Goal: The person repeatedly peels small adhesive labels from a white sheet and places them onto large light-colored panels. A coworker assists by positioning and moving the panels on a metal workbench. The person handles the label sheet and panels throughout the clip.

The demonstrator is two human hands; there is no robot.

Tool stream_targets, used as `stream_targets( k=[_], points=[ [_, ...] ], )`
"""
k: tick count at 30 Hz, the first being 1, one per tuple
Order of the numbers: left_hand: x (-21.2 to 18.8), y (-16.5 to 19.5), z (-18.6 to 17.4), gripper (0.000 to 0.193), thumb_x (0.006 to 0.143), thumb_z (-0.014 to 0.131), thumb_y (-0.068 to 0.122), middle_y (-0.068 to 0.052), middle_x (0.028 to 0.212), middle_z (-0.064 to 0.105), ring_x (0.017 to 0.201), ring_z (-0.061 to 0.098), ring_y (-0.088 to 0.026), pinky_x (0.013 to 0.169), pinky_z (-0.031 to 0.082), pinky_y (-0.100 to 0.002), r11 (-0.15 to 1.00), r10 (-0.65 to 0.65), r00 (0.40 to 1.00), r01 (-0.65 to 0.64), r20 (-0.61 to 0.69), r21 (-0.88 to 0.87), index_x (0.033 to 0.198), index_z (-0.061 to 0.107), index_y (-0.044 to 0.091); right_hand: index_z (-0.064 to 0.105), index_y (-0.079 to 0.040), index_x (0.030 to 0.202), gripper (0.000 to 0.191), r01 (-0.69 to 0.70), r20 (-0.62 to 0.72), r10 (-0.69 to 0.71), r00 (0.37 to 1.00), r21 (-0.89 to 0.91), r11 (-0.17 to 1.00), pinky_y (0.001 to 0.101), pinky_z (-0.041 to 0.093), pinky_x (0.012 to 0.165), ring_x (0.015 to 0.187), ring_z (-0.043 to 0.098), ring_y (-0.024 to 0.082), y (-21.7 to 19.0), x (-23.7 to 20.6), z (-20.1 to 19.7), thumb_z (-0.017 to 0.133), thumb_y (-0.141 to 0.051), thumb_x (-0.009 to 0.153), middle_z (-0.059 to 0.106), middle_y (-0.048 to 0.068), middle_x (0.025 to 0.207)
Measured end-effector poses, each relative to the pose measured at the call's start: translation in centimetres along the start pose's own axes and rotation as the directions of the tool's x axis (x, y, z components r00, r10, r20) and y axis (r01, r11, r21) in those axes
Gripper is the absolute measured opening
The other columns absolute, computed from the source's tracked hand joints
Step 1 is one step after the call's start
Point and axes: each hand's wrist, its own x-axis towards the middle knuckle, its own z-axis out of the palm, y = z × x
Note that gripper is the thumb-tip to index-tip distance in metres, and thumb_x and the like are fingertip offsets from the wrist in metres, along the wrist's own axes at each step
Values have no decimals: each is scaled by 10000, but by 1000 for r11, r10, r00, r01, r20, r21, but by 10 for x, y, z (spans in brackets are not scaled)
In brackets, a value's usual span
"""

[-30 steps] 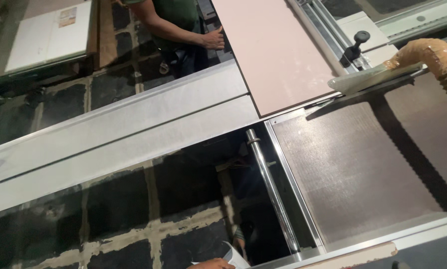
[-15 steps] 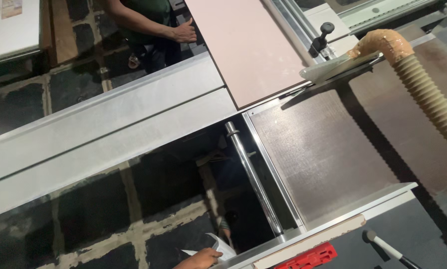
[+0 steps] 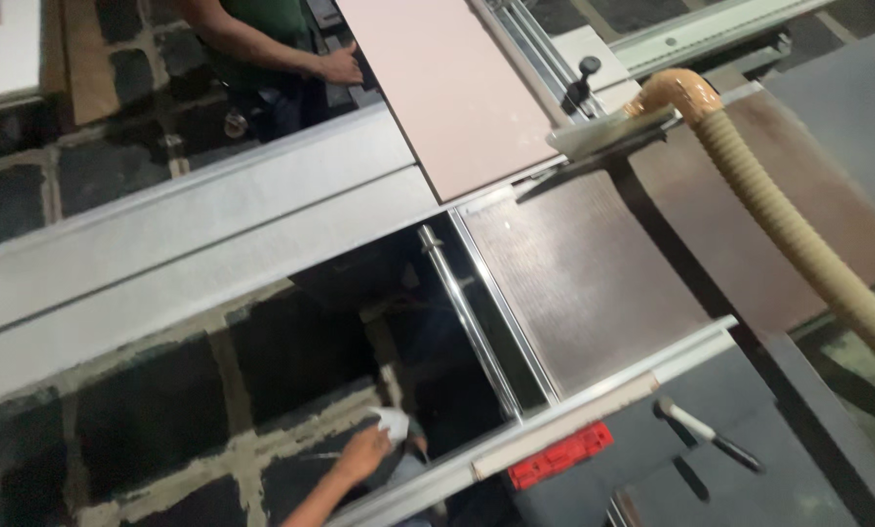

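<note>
Left hand at 6 o'clock, fingers closed on white crumpled paper, beside saw tabletop edge, pink panel at 12 o'clock, co-worker's hand touching its far end, right hand unseen.

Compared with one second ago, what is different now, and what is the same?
The hand at the bottom edge has come further into view, holding a white scrap. The view shifted, revealing more of the ribbed hose and a red tag. The co-worker's hand stays on the pink board.
</note>
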Motion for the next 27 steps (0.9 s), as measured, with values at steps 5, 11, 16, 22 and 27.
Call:
stream_targets(
  k=[5,11,16,22,27],
  points=[
    [-17,17,-5,378,928,620,280,-232,1162,710,1107,652,-421,964,504,-471,999,-12,981,5,-193,-38,1191,716,27,718,-82,1108,350,135,8,-135,991,-136,981,354,547,822,911,719,248,34,-29,-21,666,-379,930,763,131,982],
    [-43,35,-6,374,966,629,271,-272,1306,645,1138,644,-448,980,499,-468,999,-30,904,35,-426,4,1243,707,33,723,-79,1102,347,360,58,-357,932,-236,902,354,551,821,908,724,253,76,-44,-61,679,-374,925,768,137,976],
    [-92,42,-23,416,965,640,222,-305,1355,608,1187,621,-460,984,502,-462,999,27,839,-7,-544,38,1336,675,36,706,-75,1122,364,510,224,-468,855,-196,838,355,565,814,887,747,262,60,-47,-56,680,-370,910,773,127,977],
    [-158,60,-42,394,1012,595,195,-261,1306,667,1123,674,-421,918,535,-465,998,54,756,-21,-652,57,1376,657,57,703,-82,1132,378,616,436,-496,751,-191,764,346,579,810,915,763,251,27,-94,-30,715,-367,884,762,112,1030],
    [-190,48,-59,437,1004,576,217,-210,1080,714,916,717,-361,825,563,-438,994,-113,791,98,-601,-57,1420,617,88,706,-78,1132,354,695,426,-573,700,-221,685,373,574,779,867,737,272,-30,-145,-9,699,-353,910,746,123,1009]
  ],
)
